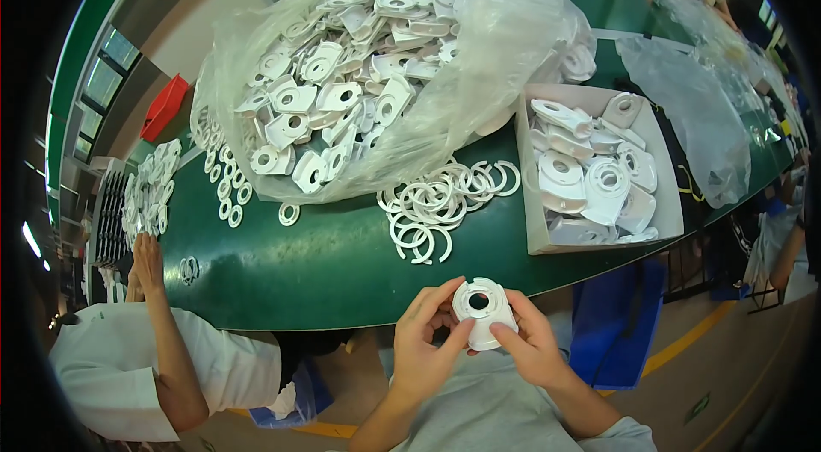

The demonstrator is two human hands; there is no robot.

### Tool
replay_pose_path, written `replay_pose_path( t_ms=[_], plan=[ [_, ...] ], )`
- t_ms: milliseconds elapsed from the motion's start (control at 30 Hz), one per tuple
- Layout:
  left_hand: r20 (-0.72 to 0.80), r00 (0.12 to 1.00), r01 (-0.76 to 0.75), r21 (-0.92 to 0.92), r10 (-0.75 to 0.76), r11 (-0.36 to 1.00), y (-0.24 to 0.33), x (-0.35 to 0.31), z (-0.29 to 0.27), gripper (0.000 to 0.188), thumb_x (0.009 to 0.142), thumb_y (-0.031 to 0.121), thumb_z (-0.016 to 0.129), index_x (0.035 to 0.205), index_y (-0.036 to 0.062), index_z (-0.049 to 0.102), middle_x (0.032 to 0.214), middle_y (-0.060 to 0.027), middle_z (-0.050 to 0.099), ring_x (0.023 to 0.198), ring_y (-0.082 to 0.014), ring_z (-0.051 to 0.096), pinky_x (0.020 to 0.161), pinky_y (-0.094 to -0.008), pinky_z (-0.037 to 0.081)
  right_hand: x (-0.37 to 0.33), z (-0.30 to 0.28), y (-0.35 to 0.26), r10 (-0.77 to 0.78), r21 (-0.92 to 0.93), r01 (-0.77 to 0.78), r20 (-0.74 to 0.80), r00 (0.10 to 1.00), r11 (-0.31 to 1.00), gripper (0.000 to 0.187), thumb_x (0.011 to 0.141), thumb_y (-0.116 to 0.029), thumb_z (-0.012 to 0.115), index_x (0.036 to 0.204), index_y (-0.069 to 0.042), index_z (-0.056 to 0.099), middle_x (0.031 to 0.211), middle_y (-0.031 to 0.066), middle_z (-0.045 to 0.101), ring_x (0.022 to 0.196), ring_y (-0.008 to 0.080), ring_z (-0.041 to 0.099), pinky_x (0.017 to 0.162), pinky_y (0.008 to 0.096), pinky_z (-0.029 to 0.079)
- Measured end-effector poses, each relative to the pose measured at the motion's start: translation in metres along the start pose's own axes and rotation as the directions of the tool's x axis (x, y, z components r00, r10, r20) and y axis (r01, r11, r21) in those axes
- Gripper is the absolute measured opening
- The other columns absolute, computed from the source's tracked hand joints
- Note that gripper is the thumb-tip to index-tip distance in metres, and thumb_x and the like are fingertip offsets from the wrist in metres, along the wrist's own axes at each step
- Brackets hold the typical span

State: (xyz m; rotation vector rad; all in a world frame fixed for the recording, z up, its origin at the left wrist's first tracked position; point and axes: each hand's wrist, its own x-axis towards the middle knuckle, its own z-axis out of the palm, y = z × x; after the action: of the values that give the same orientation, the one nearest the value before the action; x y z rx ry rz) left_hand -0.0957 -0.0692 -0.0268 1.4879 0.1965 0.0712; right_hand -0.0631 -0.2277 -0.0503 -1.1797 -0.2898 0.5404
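Just beyond the table's near edge, I hold a white plastic housing (pixel 482 327) between both hands. It has a rounded upper end with a dark round hole, a raised rim around that hole, and a narrower lower part. My left hand (pixel 430 342) grips its left side, thumb on the front face. My right hand (pixel 535 341) closes on the right side, its thumb pressing the lower face. Fingers behind the housing are partly hidden. On the green table ahead lies a loose pile of white C-shaped rings (pixel 416 237).
A large clear plastic bag (pixel 511 29) full of similar white housings covers the table's middle. At right stands a carton (pixel 603 249) of white parts. A co-worker's hand (pixel 148 262) touches white parts at left. Blue bins (pixel 617 332) stand below the table.
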Motion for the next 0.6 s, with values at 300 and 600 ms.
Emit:
replay_pose_path(
  t_ms=[300, 600],
  plan=[
    [0.015, 0.994, -0.113, 0.100, 0.112, 0.989, -0.005, 0.001, 0.007, 0.050, 0.076, -0.014, 0.063, 0.123, -0.0048, 0.051, 0.107, -0.0098, 0.053, 0.092, -0.0156, 0.060, 0.073, -0.0250, 0.055, 0.003, 0.002, -0.008, 0.122, -0.005, -0.125, -0.178, 0.976, 0.992, 0.025, 0.086, 0.000, 0.053, 0.110, 0.002, 0.052, 0.100, 0.0083, 0.060, 0.079, 0.0129, 0.062, 0.062, 0.0278, 0.054],
    [-0.111, 0.923, -0.313, 0.334, 0.367, 0.889, 0.003, 0.006, -0.029, 0.022, 0.078, -0.008, 0.059, 0.099, -0.0061, 0.062, 0.090, -0.0095, 0.058, 0.074, -0.0130, 0.056, 0.065, -0.0215, 0.046, -0.048, -0.111, -0.111, -0.435, -0.514, 0.106, -0.578, 0.690, 0.851, 0.052, 0.076, -0.016, 0.054, 0.124, 0.002, 0.049, 0.102, 0.0140, 0.061, 0.053, 0.0151, 0.061, 0.038, 0.0241, 0.049]
  ],
)
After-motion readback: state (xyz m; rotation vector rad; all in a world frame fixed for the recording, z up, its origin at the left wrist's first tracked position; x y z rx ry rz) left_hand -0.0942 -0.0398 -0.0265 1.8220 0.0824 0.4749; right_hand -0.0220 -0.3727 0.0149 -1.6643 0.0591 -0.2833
